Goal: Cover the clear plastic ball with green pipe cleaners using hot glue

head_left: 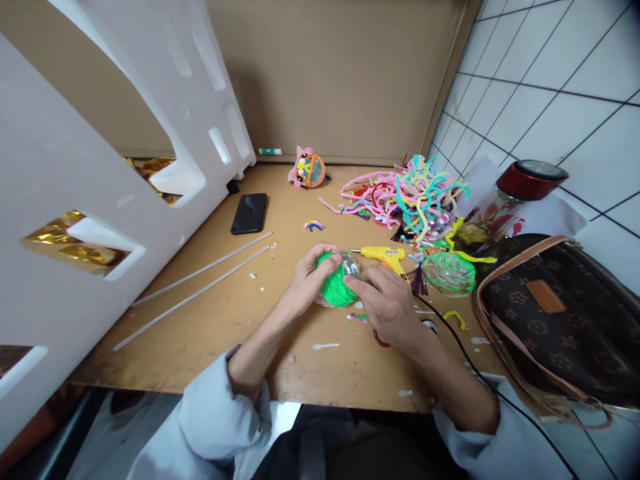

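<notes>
A clear ball partly covered in bright green yarn [336,288] is held between both hands above the table's near half. My left hand [311,277] grips its left side, thumb lying over the green strands. My right hand [385,300] is on the right side, its curled fingers touching the ball near the uncovered clear part. Just beyond the right hand lies a yellow glue gun [383,253], its nozzle pointing left. A small rainbow-coloured piece [314,226] lies behind the ball.
Pipe cleaners [415,197] are heaped at the back right, near a red-lidded jar [531,179] and a brown bag [565,320]. A phone [249,213] and two thin sticks [200,293] lie left. A decorated ball [309,169] sits at the back. A black cord [463,347] crosses right.
</notes>
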The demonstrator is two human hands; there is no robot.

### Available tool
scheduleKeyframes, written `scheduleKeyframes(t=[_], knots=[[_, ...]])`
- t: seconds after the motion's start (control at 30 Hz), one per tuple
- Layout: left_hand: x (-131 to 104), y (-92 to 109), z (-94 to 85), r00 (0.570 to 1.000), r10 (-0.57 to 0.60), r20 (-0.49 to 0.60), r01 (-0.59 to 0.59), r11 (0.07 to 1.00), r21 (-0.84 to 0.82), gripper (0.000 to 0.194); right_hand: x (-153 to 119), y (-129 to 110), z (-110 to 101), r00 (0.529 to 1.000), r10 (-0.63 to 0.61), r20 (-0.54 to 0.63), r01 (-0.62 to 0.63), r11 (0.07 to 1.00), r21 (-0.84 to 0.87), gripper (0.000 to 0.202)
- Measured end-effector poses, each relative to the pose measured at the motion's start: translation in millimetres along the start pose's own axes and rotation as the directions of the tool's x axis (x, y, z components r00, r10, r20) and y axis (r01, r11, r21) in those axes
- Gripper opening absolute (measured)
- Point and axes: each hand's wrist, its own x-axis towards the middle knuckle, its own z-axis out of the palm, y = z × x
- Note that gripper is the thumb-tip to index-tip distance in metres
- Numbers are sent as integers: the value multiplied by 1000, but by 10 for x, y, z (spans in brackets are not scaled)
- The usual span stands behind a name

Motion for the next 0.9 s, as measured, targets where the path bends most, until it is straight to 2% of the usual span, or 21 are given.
scheduleKeyframes(t=[0.4, 0.9], knots=[[3, 15, 45, 996, -45, -73, 42, 998, -52, 23, -33, -7, 30, 1000, -25, 9, 25, 1000, -15, 28], [-4, 5, 13, 999, -2, -33, 2, 1000, -13, 24, -37, -4, 40, 1000, -18, 0, 18, 1000, -12, 29]])
